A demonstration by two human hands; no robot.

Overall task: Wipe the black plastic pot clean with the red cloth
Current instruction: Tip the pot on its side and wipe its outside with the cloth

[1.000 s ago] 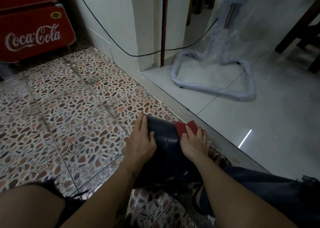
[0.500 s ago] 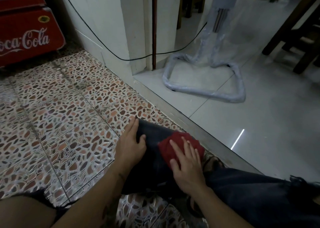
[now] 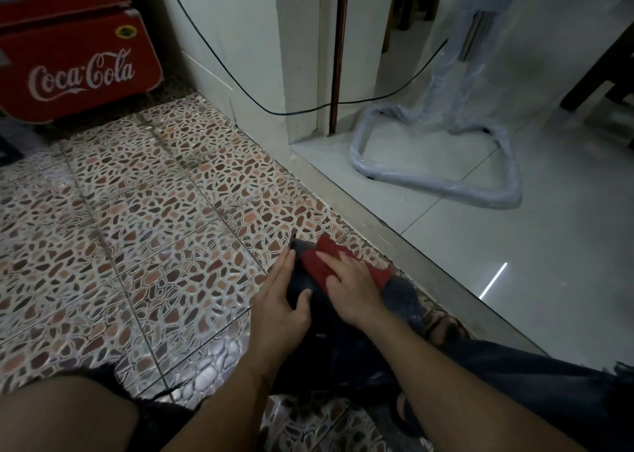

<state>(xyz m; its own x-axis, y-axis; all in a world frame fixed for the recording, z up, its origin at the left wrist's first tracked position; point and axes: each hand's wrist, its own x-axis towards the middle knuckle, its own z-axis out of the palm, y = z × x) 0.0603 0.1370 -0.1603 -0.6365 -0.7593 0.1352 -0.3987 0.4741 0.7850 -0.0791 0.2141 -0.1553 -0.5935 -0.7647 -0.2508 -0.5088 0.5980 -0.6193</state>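
On the pebble-patterned floor tiles [image 3: 137, 211], below a red cooler [image 3: 75, 60] lettered "Coca-Cola", the left hand [image 3: 281, 300] grips the black plastic pot [image 3: 302, 283] while the flat, open-fingered right hand [image 3: 350, 280] presses the red cloth [image 3: 319, 259] onto it.

one pot [image 3: 302, 287], one cloth [image 3: 320, 263], two hands [image 3: 279, 309]

Red cloth [image 3: 320, 263] on black pot [image 3: 302, 285]
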